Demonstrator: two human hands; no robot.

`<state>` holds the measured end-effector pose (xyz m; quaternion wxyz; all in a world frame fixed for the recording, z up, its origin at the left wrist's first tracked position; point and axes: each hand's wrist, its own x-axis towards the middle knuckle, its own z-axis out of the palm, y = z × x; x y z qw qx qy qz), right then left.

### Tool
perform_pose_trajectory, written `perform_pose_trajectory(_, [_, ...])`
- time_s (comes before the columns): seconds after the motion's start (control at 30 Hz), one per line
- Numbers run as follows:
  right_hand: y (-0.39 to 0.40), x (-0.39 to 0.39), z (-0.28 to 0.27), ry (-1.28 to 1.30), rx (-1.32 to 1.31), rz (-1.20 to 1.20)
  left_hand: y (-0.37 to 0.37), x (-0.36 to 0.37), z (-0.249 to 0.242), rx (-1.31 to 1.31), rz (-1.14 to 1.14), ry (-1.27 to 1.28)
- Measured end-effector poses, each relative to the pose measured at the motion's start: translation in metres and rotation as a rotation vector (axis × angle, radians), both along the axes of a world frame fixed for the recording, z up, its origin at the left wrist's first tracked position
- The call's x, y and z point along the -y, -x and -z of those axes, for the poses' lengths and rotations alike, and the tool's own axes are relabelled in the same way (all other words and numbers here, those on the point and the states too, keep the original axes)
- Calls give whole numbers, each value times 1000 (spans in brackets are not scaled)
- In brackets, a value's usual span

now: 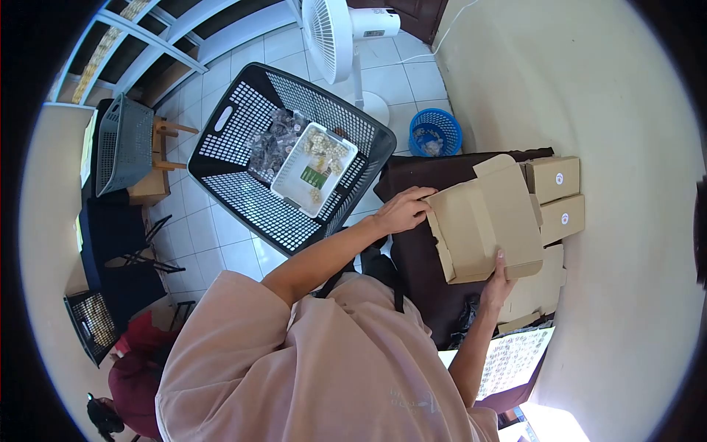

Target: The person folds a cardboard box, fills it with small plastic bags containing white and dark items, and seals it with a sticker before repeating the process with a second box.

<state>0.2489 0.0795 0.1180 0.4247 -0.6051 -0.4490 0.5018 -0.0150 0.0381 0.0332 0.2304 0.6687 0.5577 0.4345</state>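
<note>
An open, empty brown cardboard box is held between both hands over the dark-covered table. My left hand has its fingers at the box's upper left corner. My right hand grips the lower right edge, thumb on the inner side of the cardboard. The box's lid flap stands folded out on the right. Two closed boxes with round white stickers lie just beyond it, against the wall.
A large dark basket on the tiled floor holds a white tray and plastic packets. Nearby are a blue basket and a white fan. A printed sheet lies at lower right. Another person is at lower left.
</note>
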Motion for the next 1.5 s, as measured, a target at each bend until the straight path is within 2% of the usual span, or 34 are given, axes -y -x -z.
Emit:
perform_pose_trajectory(0.17, [-37,-36,38,162,-168,76,-10,-27,-5,-94,-91,131])
perform_pose_trajectory(0.23, [-41,-42,46,199,-181,101,-16,-39,2,-227,-167,335])
perform_pose_trajectory(0.27, [-39,-44,50,157,-144,163,-18,-42,9,-100,-165,255])
perform_pose_trajectory(0.3, [-37,-46,53,116,-108,224,-17,-40,3,-96,-173,262])
perform_pose_trajectory(0.37, [-40,-48,64,88,-132,288,-13,-31,-16,268,-164,221])
perform_pose_trajectory(0.4, [-41,-47,68,52,-157,358,-8,-23,-14,241,-224,62])
perform_pose_trajectory(0.43, [-36,-44,66,61,-154,348,5,-14,-15,241,-235,69])
perform_pose_trajectory(0.5, [-26,-32,54,-70,-19,459,40,17,-16,397,-476,82])
perform_pose_trajectory(0.53, [-15,-25,39,-58,121,494,63,34,0,318,-625,55])
perform_pose_trajectory(0.57, [-6,-17,31,-53,134,492,88,52,22,239,-771,31])
perform_pose_trajectory(0.6, [2,-9,25,-114,259,475,110,67,37,251,-965,80])
perform_pose_trajectory(0.63, [12,-2,21,-181,381,454,137,86,70,142,-1075,200])
perform_pose_trajectory(0.67, [24,6,18,-195,388,439,163,108,111,-27,-1067,350])
perform_pose_trajectory(0.7, [37,15,14,-200,402,431,179,124,132,30,-1095,527])
perform_pose_trajectory(0.73, [53,24,12,-187,371,326,194,133,147,51,-1068,787])
perform_pose_trajectory(0.83, [100,57,-1,-149,378,104,213,161,219,0,-1000,921])
perform_pose_trajectory(0.87, [120,63,-4,-124,399,-6,218,162,234,72,-936,971])
perform_pose_trajectory(1.0, [199,83,-16,21,333,-175,209,148,259,51,-931,1150])
perform_pose_trajectory(1.1, [269,81,-3,171,320,-494,195,144,276,-21,-1010,1202])
perform_pose_trajectory(1.13, [294,76,6,205,322,-604,195,144,278,29,-1009,1184])
perform_pose_trajectory(1.27, [364,54,99,43,460,-975,199,147,288,173,-905,1177])
perform_pose_trajectory(1.3, [377,46,129,84,552,-1047,202,142,280,201,-987,1160])
perform_pose_trajectory(1.37, [414,33,171,442,572,-1008,218,144,272,205,-831,1115])
perform_pose_trajectory(1.4, [423,30,209,457,660,-1023,229,142,255,197,-829,1110])
perform_pose_trajectory(1.47, [444,25,250,527,797,-1007,256,132,194,465,-954,989])
perform_pose_trajectory(1.5, [453,23,268,581,855,-985,268,130,172,450,-951,978])
